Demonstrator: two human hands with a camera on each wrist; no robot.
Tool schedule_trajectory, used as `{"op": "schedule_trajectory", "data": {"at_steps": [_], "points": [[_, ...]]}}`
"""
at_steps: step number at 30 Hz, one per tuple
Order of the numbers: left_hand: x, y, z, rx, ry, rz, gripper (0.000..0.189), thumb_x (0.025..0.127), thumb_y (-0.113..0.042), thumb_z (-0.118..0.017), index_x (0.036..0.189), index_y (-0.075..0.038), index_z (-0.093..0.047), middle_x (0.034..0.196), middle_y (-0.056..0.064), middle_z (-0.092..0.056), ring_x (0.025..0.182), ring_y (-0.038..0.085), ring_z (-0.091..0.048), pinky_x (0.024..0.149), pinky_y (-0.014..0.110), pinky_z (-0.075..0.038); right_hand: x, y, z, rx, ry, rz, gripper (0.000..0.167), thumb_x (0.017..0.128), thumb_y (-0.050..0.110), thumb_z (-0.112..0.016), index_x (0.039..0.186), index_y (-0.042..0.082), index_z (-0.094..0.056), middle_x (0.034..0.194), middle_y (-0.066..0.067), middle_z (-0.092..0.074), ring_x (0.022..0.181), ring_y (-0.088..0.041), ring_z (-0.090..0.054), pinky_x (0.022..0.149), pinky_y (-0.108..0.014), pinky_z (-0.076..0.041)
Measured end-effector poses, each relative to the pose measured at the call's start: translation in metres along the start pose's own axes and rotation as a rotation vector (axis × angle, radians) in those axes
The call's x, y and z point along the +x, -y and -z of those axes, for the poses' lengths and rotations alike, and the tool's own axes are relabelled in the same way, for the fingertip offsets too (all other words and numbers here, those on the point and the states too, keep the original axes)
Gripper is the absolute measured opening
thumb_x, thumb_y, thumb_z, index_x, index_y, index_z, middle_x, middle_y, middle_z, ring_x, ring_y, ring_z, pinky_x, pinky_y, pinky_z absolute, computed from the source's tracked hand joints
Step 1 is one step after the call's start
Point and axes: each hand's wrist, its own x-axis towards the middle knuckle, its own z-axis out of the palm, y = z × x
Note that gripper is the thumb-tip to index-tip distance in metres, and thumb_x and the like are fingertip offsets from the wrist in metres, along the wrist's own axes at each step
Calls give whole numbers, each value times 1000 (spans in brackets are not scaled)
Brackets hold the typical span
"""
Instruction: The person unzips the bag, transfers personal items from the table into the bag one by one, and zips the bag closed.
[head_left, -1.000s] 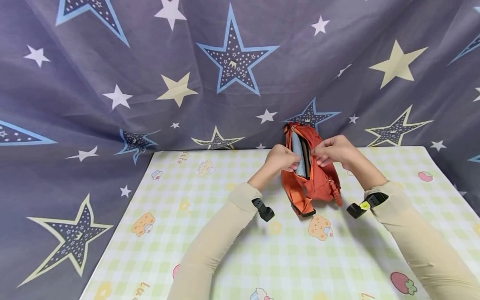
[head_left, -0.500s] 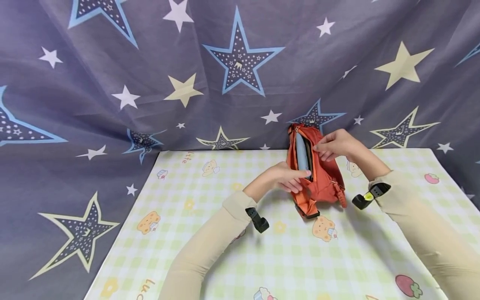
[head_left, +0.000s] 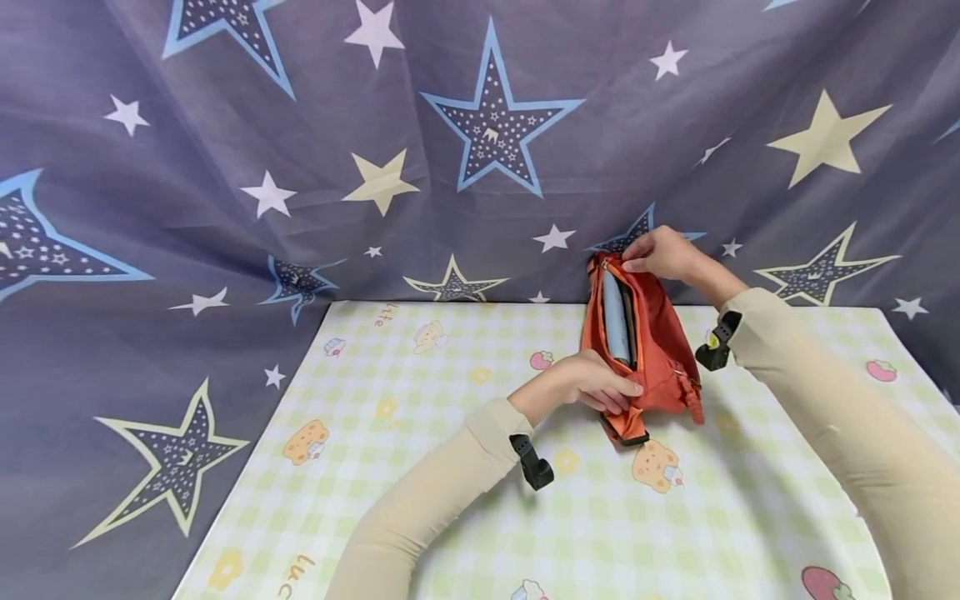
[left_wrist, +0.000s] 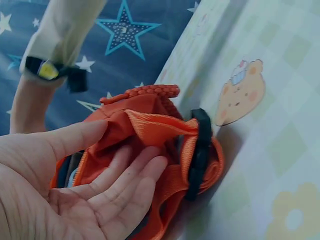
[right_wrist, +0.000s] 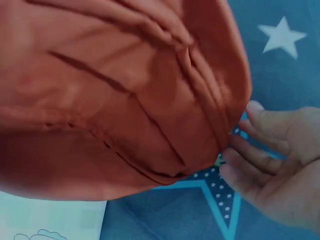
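An orange-red waist bag (head_left: 660, 333) stands at the back of the table, its zipped mouth gaping. Inside show a light blue item (head_left: 616, 321) and a dark item (head_left: 631, 325) beside it. My left hand (head_left: 596, 383) is at the bag's near end, thumb laid along the fabric; in the left wrist view its loosely bent fingers (left_wrist: 142, 185) lie against the end by the orange strap (left_wrist: 160, 125) with its black buckle (left_wrist: 200, 155). My right hand (head_left: 667, 254) pinches the bag's far top corner, thumb and fingertips at its edge in the right wrist view.
The table (head_left: 420, 400) has a green-and-white checked cover with cartoon prints. Close behind the bag hangs a dark star-patterned curtain (head_left: 480, 233). A red braided cord (head_left: 692, 398) dangles from the bag's right side.
My left hand has moved from the bag's mouth down to its near end, its fingers loosening. My right hand has slid from the mouth's right edge up to the far corner.
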Motion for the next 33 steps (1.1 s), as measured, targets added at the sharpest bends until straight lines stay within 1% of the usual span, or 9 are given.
{"op": "schedule_trajectory", "data": {"at_steps": [5,9,15,20,22,25,28,30,33], "points": [[2,6,-5,-101,-55,-24,17,87,-20,-82,84,-4,-77,94,15,-79,82,17,-77,80,31,-63,16,-4,-2,-8,97,-19,41,104,16,-60,135,-11,-59,136,-35,-57,121,-46,-58,98,-57,-51],[4,10,-8,-127,-77,-35,17,87,-21,-83,89,-4,-79,93,12,-79,85,17,-76,87,33,-61,24,-7,-3,-28,184,-35,48,106,19,-57,140,-14,-51,140,-37,-52,126,-50,-53,102,-60,-47],[6,14,-10,-171,-62,-71,19,89,-17,-80,99,-1,-80,101,15,-79,92,22,-77,87,30,-61,27,-15,-5,7,244,-76,54,108,28,-51,144,-12,-48,143,-36,-48,129,-50,-50,105,-61,-44],[5,18,-18,-259,-146,-136,8,87,-8,-80,86,-1,-77,97,16,-79,89,25,-78,81,26,-60,27,-18,-7,47,185,-86,49,106,23,-56,141,-11,-51,142,-35,-51,126,-47,-54,101,-56,-49],[4,17,-24,-289,-203,-170,10,86,-5,-80,79,-2,-74,93,16,-79,85,25,-78,79,24,-59,25,-19,-7,59,136,-77,44,104,19,-60,135,-11,-57,135,-34,-57,114,-41,-60,92,-48,-53],[1,15,-32,-322,-273,-209,11,86,-3,-80,79,-2,-73,90,17,-78,83,26,-78,79,26,-60,24,-20,-7,82,51,-63,36,100,14,-65,124,-14,-64,119,-31,-66,89,-25,-63,75,-33,-52],[-3,12,-37,-324,-328,-212,8,87,-4,-79,83,0,-74,90,15,-78,85,27,-78,85,30,-60,22,-23,-5,112,-30,-63,31,97,10,-68,114,-16,-68,94,-20,-72,71,-10,-56,63,-24,-46],[-6,9,-37,-301,-364,-207,8,88,-6,-79,86,0,-74,90,13,-78,85,27,-78,88,32,-59,21,-26,-2,138,-70,-74,28,95,8,-69,106,-17,-69,77,-8,-70,65,-6,-53,59,-22,-45],[-11,4,-35,-257,-418,-200,7,88,-8,-80,88,-3,-76,87,9,-77,79,23,-76,86,35,-58,18,-29,2,161,-106,-100,23,95,7,-69,95,-15,-70,67,5,-62,62,-7,-51,59,-24,-45]]}}
